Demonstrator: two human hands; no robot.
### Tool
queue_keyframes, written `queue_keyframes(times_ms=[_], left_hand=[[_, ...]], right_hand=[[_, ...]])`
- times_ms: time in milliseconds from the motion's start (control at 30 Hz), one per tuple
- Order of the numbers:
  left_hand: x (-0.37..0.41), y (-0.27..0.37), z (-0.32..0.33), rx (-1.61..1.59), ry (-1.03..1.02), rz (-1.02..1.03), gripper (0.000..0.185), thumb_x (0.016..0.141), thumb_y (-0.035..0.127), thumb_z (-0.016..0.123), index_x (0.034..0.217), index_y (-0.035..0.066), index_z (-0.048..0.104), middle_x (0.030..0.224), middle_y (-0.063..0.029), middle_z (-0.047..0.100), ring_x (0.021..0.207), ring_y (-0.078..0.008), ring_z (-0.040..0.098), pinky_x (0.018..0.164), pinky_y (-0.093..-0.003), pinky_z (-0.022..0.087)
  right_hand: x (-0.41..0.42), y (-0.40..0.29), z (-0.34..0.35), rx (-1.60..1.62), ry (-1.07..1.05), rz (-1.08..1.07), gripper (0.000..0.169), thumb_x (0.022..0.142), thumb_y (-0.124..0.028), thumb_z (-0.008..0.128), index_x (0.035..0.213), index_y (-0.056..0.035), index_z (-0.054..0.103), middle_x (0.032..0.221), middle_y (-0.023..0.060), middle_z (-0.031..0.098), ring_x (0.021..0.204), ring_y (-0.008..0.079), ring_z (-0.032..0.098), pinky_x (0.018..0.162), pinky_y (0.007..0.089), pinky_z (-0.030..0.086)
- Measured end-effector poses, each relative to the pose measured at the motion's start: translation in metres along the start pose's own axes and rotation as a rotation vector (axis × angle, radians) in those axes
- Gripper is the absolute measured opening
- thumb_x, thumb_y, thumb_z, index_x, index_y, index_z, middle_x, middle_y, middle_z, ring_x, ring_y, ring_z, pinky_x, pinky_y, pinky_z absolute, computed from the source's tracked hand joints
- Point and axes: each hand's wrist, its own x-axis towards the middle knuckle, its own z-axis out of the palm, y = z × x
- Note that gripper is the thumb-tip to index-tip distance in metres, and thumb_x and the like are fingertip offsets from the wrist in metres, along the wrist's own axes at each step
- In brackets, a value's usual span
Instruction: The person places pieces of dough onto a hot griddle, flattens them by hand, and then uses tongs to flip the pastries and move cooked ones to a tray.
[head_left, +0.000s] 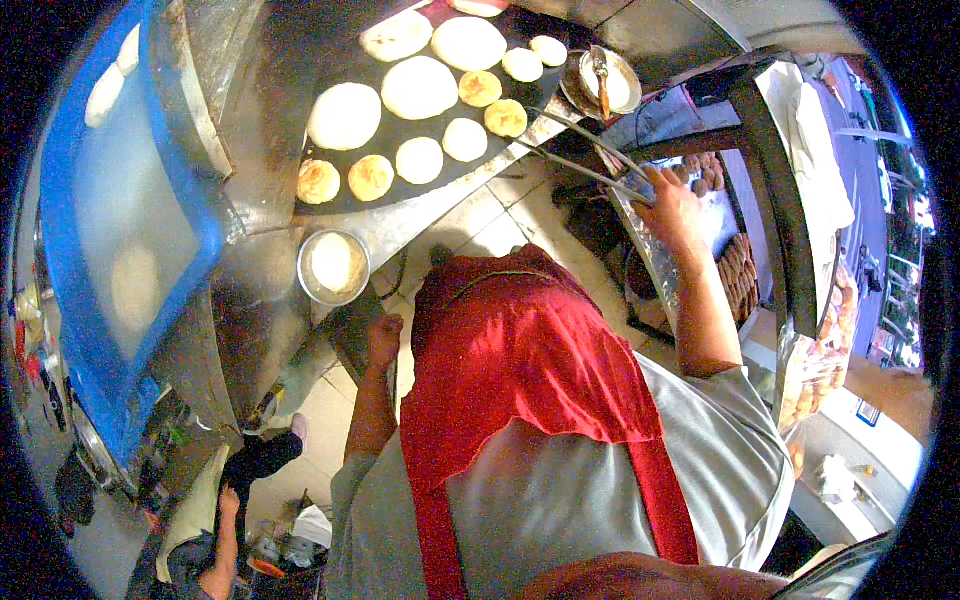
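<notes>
My right hand (671, 210) is closed on the handle end of long metal tongs (592, 172). Their two arms are apart, and the far tips are close to a browned small flatbread (506, 118) at the edge of the dark griddle (360, 150). Large pale dough rounds (420, 88) lie further back on it, with smaller pale rounds (419, 160) and browned ones (371, 178) nearer the front edge. My left hand (385, 341) hangs by my side, below a metal bowl (334, 268) of pale flour-like matter; whether its fingers hold anything is unclear.
At the griddle's right corner is a bowl (626, 86) with a wooden-handled spatula (601, 82) across it. A case with browned baked pieces (737, 277) is right. Blue-edged sheeting (135, 225) covers dough at left. Another person's arm (223, 540) shows at lower left.
</notes>
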Motion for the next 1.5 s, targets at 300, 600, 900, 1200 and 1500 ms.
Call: queue_keyframes(times_ms=[300, 600, 900, 1200, 1500], left_hand=[[0.011, 0.011, -0.012, 0.012, -0.096, -0.212, 0.030, 0.087, 0.030, 0.066, 0.101, 0.004, 0.067, 0.089, -0.0148, 0.069, 0.082, -0.0222, 0.066, 0.072, -0.0344, 0.051], [0.008, 0.010, -0.017, 0.026, -0.088, -0.191, 0.034, 0.088, 0.037, 0.065, 0.100, 0.004, 0.067, 0.098, -0.0168, 0.069, 0.090, -0.0295, 0.066, 0.080, -0.0395, 0.051], [-0.010, -0.006, -0.014, 0.004, -0.058, -0.145, 0.023, 0.088, 0.026, 0.065, 0.099, 0.006, 0.068, 0.096, -0.0136, 0.070, 0.089, -0.0268, 0.068, 0.081, -0.0371, 0.052], [-0.013, 0.021, -0.015, -0.081, -0.011, -0.166, 0.027, 0.088, 0.026, 0.065, 0.100, 0.003, 0.068, 0.092, -0.0127, 0.070, 0.085, -0.0236, 0.068, 0.080, -0.0357, 0.052], [-0.003, 0.020, -0.018, 0.140, -0.034, -0.165, 0.036, 0.088, 0.034, 0.063, 0.103, 0.002, 0.067, 0.098, -0.0188, 0.070, 0.092, -0.0312, 0.068, 0.080, -0.0409, 0.053]], right_hand=[[-0.001, -0.001, 0.024, 0.045, 0.013, 0.008, 0.060, 0.074, -0.037, 0.074, 0.126, -0.0124, 0.056, 0.117, 0.0145, 0.062, 0.101, 0.0354, 0.063, 0.086, 0.0453, 0.051], [0.041, 0.010, 0.004, -0.144, 0.259, -0.136, 0.063, 0.070, -0.023, 0.078, 0.128, -0.0177, 0.055, 0.112, 0.0072, 0.060, 0.099, 0.0333, 0.062, 0.083, 0.0440, 0.051], [0.043, 0.017, -0.005, -0.023, 0.094, -0.056, 0.060, 0.073, -0.027, 0.076, 0.128, -0.0166, 0.054, 0.120, 0.0061, 0.060, 0.105, 0.0315, 0.061, 0.085, 0.0438, 0.049], [0.063, 0.028, -0.033, 0.058, 0.142, -0.058, 0.061, 0.072, -0.033, 0.077, 0.126, -0.0128, 0.056, 0.113, 0.0107, 0.063, 0.102, 0.0340, 0.062, 0.083, 0.0450, 0.051], [0.104, -0.027, -0.017, 0.094, 0.034, -0.021, 0.061, 0.076, -0.052, 0.070, 0.118, -0.0098, 0.061, 0.096, 0.0194, 0.069, 0.093, 0.0365, 0.066, 0.080, 0.0472, 0.051]])
